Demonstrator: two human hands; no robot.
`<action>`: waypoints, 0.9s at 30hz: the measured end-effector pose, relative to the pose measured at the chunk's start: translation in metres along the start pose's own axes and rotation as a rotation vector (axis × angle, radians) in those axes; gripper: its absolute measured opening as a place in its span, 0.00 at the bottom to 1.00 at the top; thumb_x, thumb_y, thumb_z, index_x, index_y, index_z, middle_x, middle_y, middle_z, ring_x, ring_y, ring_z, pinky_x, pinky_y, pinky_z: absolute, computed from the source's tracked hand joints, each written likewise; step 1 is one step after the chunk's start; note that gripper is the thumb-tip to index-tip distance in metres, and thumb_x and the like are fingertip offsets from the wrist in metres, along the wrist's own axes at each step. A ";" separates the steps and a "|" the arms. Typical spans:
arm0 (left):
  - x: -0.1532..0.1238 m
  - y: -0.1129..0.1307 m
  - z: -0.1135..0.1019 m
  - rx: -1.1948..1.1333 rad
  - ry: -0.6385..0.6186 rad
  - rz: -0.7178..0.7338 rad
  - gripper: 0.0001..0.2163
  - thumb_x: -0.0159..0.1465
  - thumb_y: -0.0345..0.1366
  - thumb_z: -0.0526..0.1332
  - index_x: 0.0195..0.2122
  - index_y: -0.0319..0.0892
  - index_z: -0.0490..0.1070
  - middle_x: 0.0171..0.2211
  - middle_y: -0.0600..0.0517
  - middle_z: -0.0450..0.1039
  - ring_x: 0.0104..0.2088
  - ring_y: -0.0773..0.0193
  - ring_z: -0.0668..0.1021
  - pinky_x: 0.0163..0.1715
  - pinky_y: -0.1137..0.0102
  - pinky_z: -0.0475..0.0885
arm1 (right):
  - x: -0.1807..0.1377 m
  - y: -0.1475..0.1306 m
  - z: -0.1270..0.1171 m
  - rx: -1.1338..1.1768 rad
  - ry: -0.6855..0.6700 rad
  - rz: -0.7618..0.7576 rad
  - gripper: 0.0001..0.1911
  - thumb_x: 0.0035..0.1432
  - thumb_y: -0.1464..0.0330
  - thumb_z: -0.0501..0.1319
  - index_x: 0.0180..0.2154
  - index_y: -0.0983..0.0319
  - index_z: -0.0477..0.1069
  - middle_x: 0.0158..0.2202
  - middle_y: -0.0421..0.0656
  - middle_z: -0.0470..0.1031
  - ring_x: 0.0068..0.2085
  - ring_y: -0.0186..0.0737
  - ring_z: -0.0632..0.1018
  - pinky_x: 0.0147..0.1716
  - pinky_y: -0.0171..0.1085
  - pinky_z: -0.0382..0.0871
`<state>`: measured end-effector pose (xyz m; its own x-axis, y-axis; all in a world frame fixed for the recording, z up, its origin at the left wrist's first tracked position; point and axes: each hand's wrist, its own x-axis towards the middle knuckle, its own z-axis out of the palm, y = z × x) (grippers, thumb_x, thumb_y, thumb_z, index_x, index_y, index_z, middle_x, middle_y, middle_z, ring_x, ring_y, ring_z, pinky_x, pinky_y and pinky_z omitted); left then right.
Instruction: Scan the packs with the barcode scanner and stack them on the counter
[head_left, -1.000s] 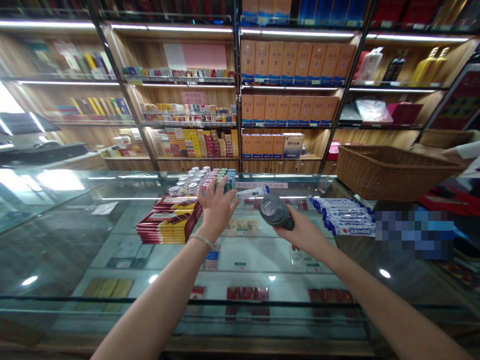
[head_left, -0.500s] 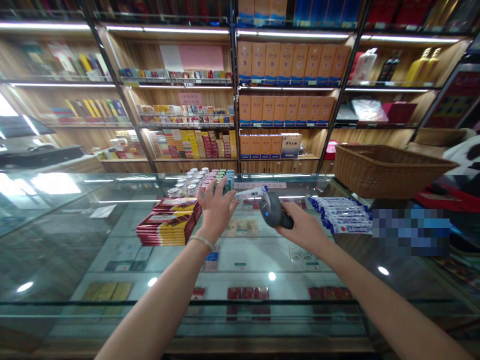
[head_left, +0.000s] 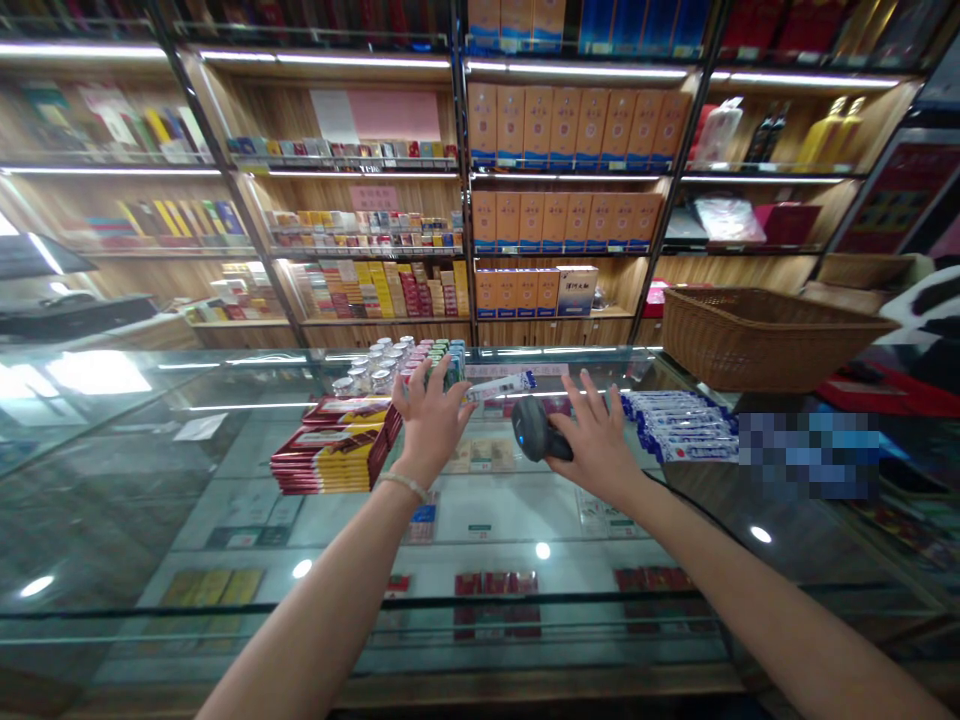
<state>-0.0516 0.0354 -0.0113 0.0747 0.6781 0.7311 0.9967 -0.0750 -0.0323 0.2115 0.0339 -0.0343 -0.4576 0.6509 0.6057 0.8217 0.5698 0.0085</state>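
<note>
My left hand (head_left: 433, 415) pinches the end of a slim candy stick pack (head_left: 504, 385) in a white and blue wrapper between thumb and forefinger; its other fingers are raised. A black handheld barcode scanner (head_left: 532, 430) with a small blue light is just right of the pack. My right hand (head_left: 600, 435) is at the scanner's handle with its fingers spread forward and the thumb beside the handle. Left of my left hand lies a stack of red and yellow packets (head_left: 330, 445). A row of similar white and blue stick packs (head_left: 679, 425) lies right of my right hand.
The glass counter (head_left: 495, 515) has boxed goods beneath its top. Small lidded jars (head_left: 375, 365) and coloured tubes (head_left: 442, 358) stand behind my left hand. A wicker basket (head_left: 765, 340) sits at the back right. Lit shelves with orange boxes (head_left: 570, 225) line the wall.
My right hand's fingers have uncurled from the scanner and spread out. The scanner has shifted slightly left and down. My left hand still holds the candy stick pack in nearly the same place.
</note>
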 end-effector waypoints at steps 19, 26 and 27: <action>0.000 0.003 -0.002 -0.023 -0.013 -0.009 0.10 0.64 0.41 0.67 0.46 0.51 0.80 0.69 0.46 0.65 0.69 0.39 0.61 0.67 0.36 0.48 | -0.005 -0.011 0.004 0.083 -0.126 -0.012 0.19 0.55 0.53 0.70 0.44 0.58 0.79 0.75 0.56 0.51 0.75 0.65 0.49 0.68 0.70 0.39; 0.000 0.002 -0.001 -0.007 -0.008 -0.006 0.10 0.64 0.42 0.68 0.46 0.52 0.80 0.69 0.47 0.65 0.69 0.40 0.62 0.67 0.36 0.49 | -0.006 -0.011 0.004 0.077 -0.130 -0.039 0.19 0.57 0.51 0.68 0.44 0.57 0.78 0.75 0.54 0.52 0.75 0.63 0.49 0.69 0.69 0.40; 0.000 0.002 -0.001 -0.007 -0.009 -0.008 0.10 0.64 0.42 0.67 0.46 0.52 0.80 0.69 0.47 0.65 0.69 0.40 0.62 0.67 0.37 0.49 | -0.006 -0.011 0.003 0.078 -0.141 -0.044 0.20 0.58 0.51 0.68 0.44 0.58 0.78 0.75 0.54 0.52 0.75 0.62 0.49 0.69 0.69 0.40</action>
<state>-0.0496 0.0344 -0.0109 0.0675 0.6854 0.7251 0.9969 -0.0750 -0.0219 0.2044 0.0251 -0.0405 -0.5402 0.6852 0.4885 0.7736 0.6329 -0.0323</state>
